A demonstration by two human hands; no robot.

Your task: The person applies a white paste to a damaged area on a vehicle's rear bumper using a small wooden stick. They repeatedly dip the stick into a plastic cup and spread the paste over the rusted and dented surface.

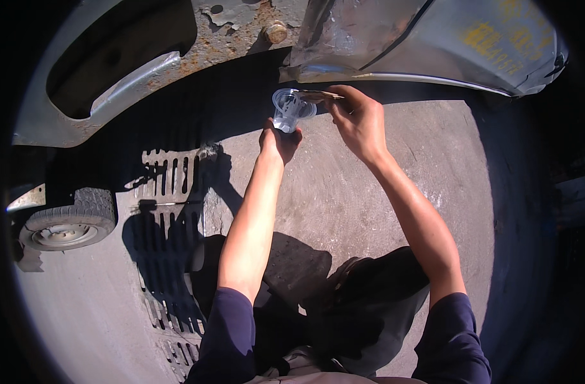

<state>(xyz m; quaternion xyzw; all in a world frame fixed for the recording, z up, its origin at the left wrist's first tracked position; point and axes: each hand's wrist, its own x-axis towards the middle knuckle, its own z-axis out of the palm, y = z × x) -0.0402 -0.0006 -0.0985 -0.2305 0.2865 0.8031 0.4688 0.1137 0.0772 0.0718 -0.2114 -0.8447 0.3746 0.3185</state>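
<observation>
Low in front of me, my left hand grips a clear plastic cup with some whitish stuff in it; a second clear rim, perhaps a lid or another cup, overlaps it at the right. My right hand pinches a thin brownish flat piece that reaches over the cup's rim. I cannot make out what that piece is. Just beyond both hands is the lower edge of a dented grey metal panel with yellow marking on it.
A rusty, peeling metal body part with a large opening spans the upper left. A tyred wheel is at the left. A slotted metal drain grate runs beside pale concrete ground. My dark-trousered legs are below, and shadows fall across the grate.
</observation>
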